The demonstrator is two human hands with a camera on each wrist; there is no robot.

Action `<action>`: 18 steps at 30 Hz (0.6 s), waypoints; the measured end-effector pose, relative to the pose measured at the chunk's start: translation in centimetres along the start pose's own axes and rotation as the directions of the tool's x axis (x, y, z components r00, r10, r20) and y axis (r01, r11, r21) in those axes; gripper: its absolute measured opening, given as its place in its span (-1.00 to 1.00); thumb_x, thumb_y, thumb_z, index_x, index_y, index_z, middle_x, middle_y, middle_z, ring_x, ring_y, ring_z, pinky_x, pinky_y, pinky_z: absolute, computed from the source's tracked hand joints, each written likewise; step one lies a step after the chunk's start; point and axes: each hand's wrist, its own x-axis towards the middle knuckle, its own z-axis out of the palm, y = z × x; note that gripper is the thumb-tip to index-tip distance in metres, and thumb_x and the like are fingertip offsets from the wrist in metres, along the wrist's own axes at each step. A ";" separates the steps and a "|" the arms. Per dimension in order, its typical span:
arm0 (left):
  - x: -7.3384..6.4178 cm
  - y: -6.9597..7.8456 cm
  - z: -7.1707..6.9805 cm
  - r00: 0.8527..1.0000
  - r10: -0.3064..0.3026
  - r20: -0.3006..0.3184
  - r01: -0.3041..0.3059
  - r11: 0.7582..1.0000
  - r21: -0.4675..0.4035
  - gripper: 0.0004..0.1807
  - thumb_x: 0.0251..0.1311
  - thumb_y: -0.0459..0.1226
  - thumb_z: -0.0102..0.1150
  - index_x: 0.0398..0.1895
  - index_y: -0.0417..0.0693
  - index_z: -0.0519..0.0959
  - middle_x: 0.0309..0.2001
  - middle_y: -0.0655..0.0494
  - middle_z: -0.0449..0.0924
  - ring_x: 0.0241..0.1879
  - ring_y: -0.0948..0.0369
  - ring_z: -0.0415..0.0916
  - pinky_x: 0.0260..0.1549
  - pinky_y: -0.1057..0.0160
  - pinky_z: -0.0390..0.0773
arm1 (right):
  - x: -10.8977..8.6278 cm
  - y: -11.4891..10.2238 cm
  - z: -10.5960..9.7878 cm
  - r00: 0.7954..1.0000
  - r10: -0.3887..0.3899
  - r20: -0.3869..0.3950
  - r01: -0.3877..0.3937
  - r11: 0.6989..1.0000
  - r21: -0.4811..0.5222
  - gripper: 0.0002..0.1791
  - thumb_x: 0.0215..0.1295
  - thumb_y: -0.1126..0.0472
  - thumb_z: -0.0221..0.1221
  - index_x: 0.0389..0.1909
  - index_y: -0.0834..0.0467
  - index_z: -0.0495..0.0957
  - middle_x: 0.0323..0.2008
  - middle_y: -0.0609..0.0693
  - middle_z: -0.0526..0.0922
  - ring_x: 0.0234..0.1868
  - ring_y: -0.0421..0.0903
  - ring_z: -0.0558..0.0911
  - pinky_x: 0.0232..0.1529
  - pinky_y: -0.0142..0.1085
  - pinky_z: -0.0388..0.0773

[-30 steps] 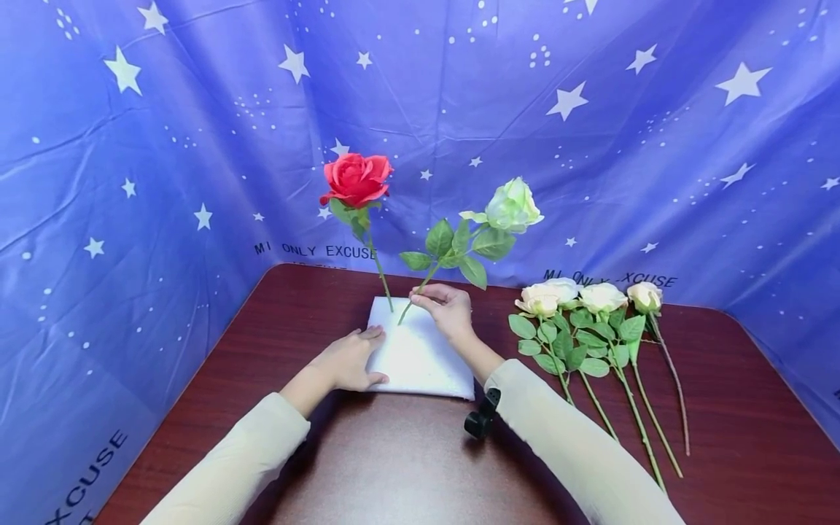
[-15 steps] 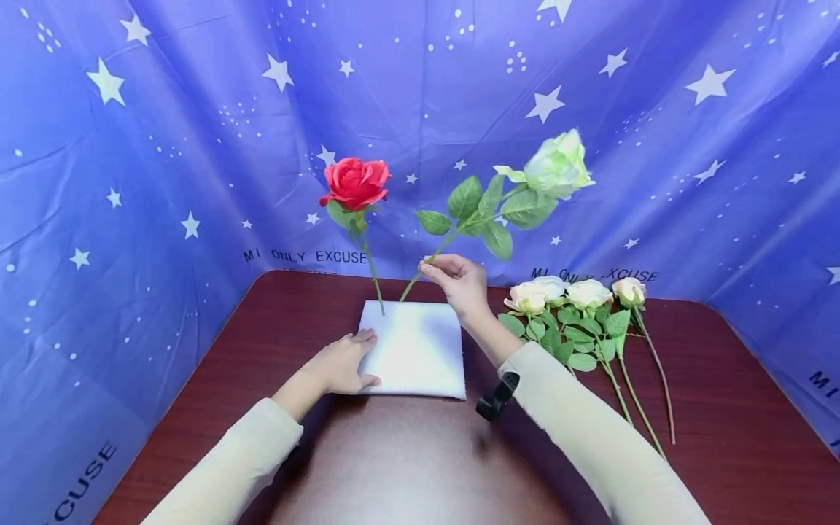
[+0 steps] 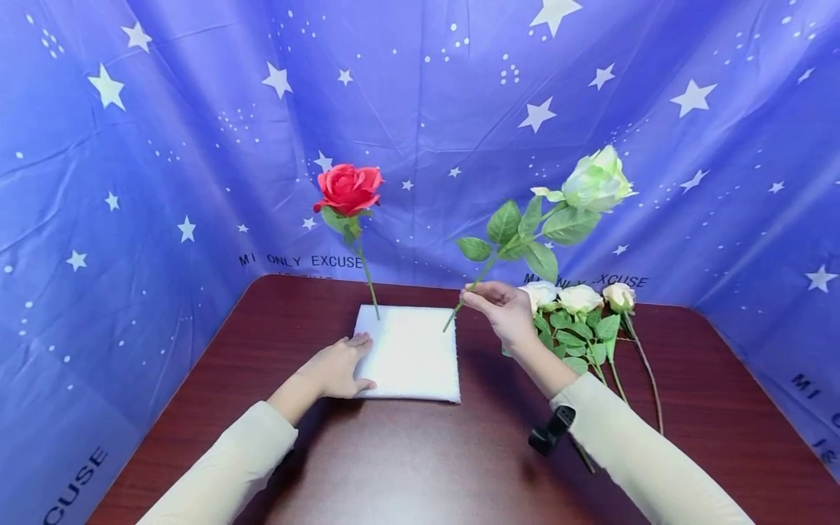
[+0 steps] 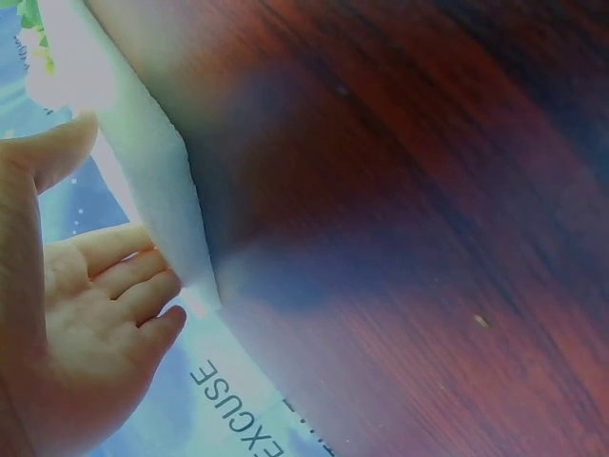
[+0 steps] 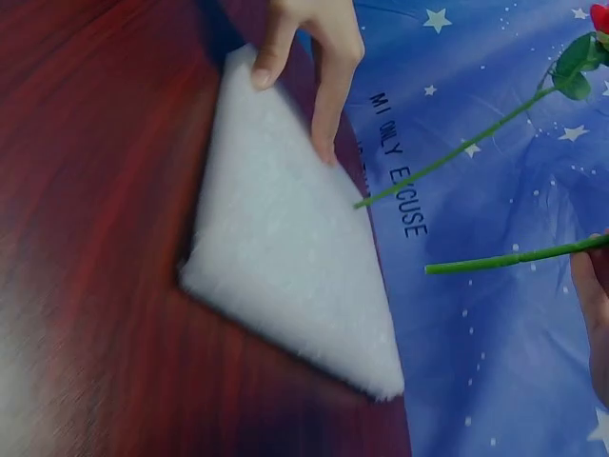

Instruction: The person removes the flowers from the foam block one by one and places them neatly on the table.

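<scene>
My right hand (image 3: 502,310) pinches the stem of a pale green-white rose (image 3: 597,181), which leans to the right with its leaves above the fingers. The cut end of that stem (image 5: 514,257) hangs free of the white foam block (image 3: 413,357), over its back right part in the head view. A red rose (image 3: 348,189) stands upright with its stem in the back left part of the foam. On the block's left edge rests my left hand (image 3: 335,368), thumb and fingers spread out; the left wrist view shows its fingers (image 4: 143,281) along the foam's side.
Several cream roses (image 3: 580,299) with long stems lie on the right of the dark wooden table (image 3: 367,467), partly hidden by my right forearm. A black strap-like device (image 3: 551,430) hangs at the right sleeve. A blue star-patterned curtain (image 3: 420,109) encloses the back and sides.
The green-white rose has come up and away from beside the red rose's stem, then over to the foam's right side with my right hand. My left hand stays on the block.
</scene>
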 end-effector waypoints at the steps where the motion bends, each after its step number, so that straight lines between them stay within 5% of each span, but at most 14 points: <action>1: 0.0 0.0 0.0 1.000 -0.002 0.003 0.002 1.000 -0.003 -0.15 0.05 0.00 0.30 0.31 -0.38 0.34 0.36 -0.25 0.32 0.39 -0.08 0.29 0.37 -0.03 0.33 | -0.4 -0.1 -0.5 1.000 0.001 0.005 -0.001 1.000 -0.010 -0.75 0.06 0.49 0.31 -0.49 0.03 0.67 -0.45 -0.29 0.76 -0.35 -0.31 0.75 -0.12 -0.40 0.70; 10: -0.5 -0.4 0.2 0.998 0.065 -0.019 -0.063 0.995 0.075 -0.17 0.12 0.04 0.22 0.30 -0.40 0.34 0.35 -0.26 0.33 0.38 -0.07 0.29 0.38 -0.04 0.32 | -3.6 0.4 -4.7 0.997 0.011 0.074 -0.002 0.992 -0.124 -0.80 0.15 0.46 0.25 -0.39 0.07 0.64 -0.37 -0.31 0.76 -0.33 -0.33 0.74 -0.20 -0.43 0.70; 18: -0.7 -0.4 0.6 0.992 0.121 -0.027 -0.115 0.980 0.160 -0.16 0.22 0.11 0.10 0.33 -0.39 0.30 0.38 -0.27 0.29 0.40 -0.07 0.27 0.39 -0.02 0.31 | -5.7 0.1 -7.0 0.998 -0.008 0.069 0.015 0.993 -0.113 -0.78 0.16 0.47 0.24 -0.39 0.06 0.66 -0.42 -0.23 0.77 -0.38 -0.26 0.76 -0.23 -0.37 0.72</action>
